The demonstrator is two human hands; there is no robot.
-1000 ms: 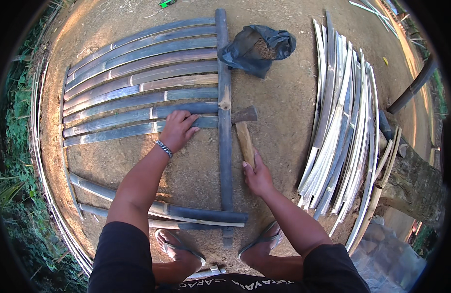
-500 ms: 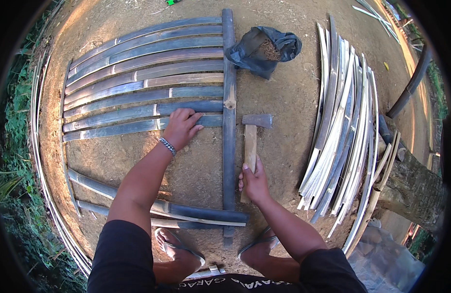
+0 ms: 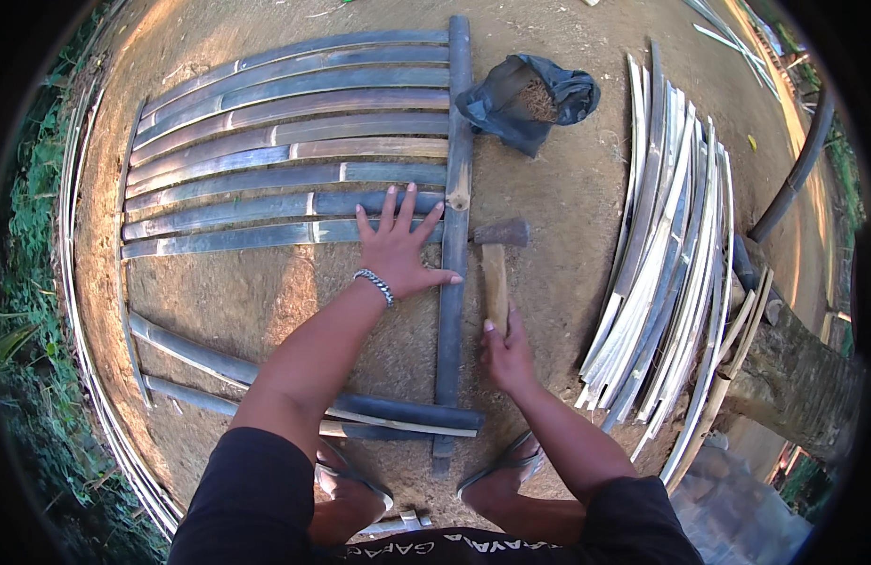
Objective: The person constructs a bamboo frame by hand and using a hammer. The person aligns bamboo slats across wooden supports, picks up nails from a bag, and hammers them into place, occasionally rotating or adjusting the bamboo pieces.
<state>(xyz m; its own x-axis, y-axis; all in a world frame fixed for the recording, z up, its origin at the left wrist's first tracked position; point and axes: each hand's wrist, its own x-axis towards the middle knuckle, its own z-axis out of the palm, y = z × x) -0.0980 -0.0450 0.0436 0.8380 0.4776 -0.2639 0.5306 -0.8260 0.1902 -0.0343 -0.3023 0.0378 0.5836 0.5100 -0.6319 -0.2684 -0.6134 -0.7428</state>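
Observation:
My left hand is spread with fingers apart over the nearest dark bamboo slats, its thumb reaching the upright bamboo pole that crosses the slats' right ends. My right hand is closed round the wooden handle of a hatchet. The hatchet's metal head lies at the far end, just right of the pole. Several slats run side by side from a thin pole at the left to the thick pole. Closer to my feet, a dark bamboo piece lies across the thick pole's lower end.
A black plastic bag with small brown bits stands beyond the hatchet. To the right lies a heap of split bamboo strips, beside a log. Long thin strips curve along the left edge by green plants. My sandalled feet stand close below.
My left hand has moved right along the slats and opened its fingers toward the thick pole. The right hand has shifted slightly with the hatchet, still gripping it.

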